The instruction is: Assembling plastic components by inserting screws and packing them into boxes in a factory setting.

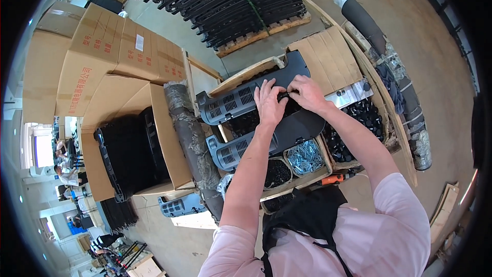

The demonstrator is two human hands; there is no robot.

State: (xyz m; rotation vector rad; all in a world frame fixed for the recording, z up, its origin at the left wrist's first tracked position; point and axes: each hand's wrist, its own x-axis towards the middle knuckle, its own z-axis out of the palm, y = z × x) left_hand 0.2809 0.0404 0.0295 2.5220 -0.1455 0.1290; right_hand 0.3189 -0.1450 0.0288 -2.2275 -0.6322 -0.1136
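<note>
Both of my hands meet over the bench, close to the far one of two long dark grey plastic covers with vent slots. My left hand is closed, thumb and fingers pinching a small black part. Close by on its right, my right hand pinches at the same part; its exact shape is too small to tell. The far cover lies beneath my left fingers. Nearer to me rests the second cover, partly hidden behind my left forearm. Small black parts fill the gap between the two covers.
Zinc-coloured screws fill a box by the near edge, beside black screws. An orange-handled tool lies right of them. Black parts fill a right-hand bin. Wrapped rolls and an opened carton stand left.
</note>
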